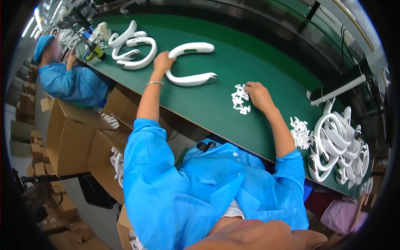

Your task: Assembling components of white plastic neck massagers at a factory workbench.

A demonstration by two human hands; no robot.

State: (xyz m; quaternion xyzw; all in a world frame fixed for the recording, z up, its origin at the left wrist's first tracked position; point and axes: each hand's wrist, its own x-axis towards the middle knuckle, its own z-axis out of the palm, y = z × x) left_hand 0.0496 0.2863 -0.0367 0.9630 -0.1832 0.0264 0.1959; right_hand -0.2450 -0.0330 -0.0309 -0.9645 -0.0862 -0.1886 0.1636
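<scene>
My left hand (163, 62) is closed around the curved middle of a white U-shaped neck fan (191, 79), whose two arms point right across the green bench. Farther right, my right hand (259, 96) reaches to the edge of a small pile of white plastic parts (239, 100). Its fingers are bent together at the upper right of that pile, pinching at a small part that they largely cover. Left of my left hand lie more white neck fans (137, 54), loosely grouped on the bench.
A second heap of small white parts (301, 132) and a stack of neck fans (337, 143) occupy the bench's right end. Cardboard boxes (75, 137) stand lower left, some holding white pieces. A co-worker in blue (71, 81) works at far left; another person's pink clothing (339, 216) shows lower right.
</scene>
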